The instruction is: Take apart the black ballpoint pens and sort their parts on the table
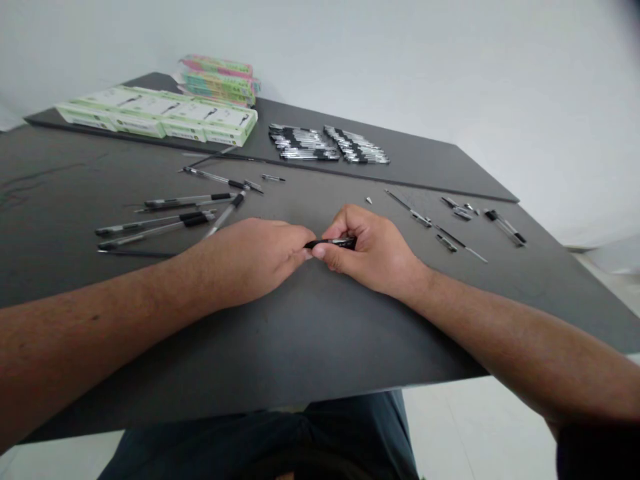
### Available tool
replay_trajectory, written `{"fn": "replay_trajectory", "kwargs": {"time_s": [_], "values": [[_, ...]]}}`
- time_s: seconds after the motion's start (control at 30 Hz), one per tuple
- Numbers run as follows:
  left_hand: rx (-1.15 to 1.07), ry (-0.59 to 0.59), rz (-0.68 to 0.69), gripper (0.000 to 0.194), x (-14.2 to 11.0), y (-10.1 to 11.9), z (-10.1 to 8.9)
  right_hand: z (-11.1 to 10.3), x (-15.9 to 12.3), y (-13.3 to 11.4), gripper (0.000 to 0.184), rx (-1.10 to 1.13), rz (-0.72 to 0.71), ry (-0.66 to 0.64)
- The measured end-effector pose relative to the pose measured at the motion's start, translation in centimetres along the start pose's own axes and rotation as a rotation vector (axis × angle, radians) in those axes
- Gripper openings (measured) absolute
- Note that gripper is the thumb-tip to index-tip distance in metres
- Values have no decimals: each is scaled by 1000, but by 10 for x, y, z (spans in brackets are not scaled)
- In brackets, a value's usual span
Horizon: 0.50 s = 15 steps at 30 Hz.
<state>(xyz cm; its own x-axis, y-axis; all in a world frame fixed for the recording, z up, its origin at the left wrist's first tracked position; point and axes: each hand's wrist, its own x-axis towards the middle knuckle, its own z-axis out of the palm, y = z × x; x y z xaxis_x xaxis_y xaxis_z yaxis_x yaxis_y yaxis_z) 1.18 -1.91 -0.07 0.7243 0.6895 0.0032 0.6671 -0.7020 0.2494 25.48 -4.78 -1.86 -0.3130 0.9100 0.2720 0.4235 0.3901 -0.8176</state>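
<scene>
My right hand [370, 250] pinches a short black-and-clear pen section [334, 243] between thumb and fingers. My left hand [255, 260] reaches in from the left, its fingertips at the pen section's black tip. Just beyond my left hand lie several loose ballpoint pens [170, 217] with black grips, pointing in different directions. To the right of my right hand are scattered pen parts [445, 227], including a clear barrel with black ends [505, 227] and thin refills [460, 243].
Two tight rows of black-and-clear pens [303, 143] lie on a dark board [415, 163] at the back of the dark table [320, 347]. Behind them stand white-and-green boxes [157, 115] and a stack of pink-and-green packets [217, 80]. A white wall rises behind.
</scene>
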Motion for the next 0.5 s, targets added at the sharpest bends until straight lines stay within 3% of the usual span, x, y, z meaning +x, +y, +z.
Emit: {"fn": "replay_trajectory", "kwargs": {"time_s": [0.1,0.2,0.5], "values": [[-61,1,-3,39,0,-3,-6,-5,-1,2,50,276,52,-119],[-129,8,0,43,1,-7,-10,-9,0,4,54,532,110,-159],[-121,17,45,44,1,-15,-7,-8,5,12,49,779,194,-220]]}}
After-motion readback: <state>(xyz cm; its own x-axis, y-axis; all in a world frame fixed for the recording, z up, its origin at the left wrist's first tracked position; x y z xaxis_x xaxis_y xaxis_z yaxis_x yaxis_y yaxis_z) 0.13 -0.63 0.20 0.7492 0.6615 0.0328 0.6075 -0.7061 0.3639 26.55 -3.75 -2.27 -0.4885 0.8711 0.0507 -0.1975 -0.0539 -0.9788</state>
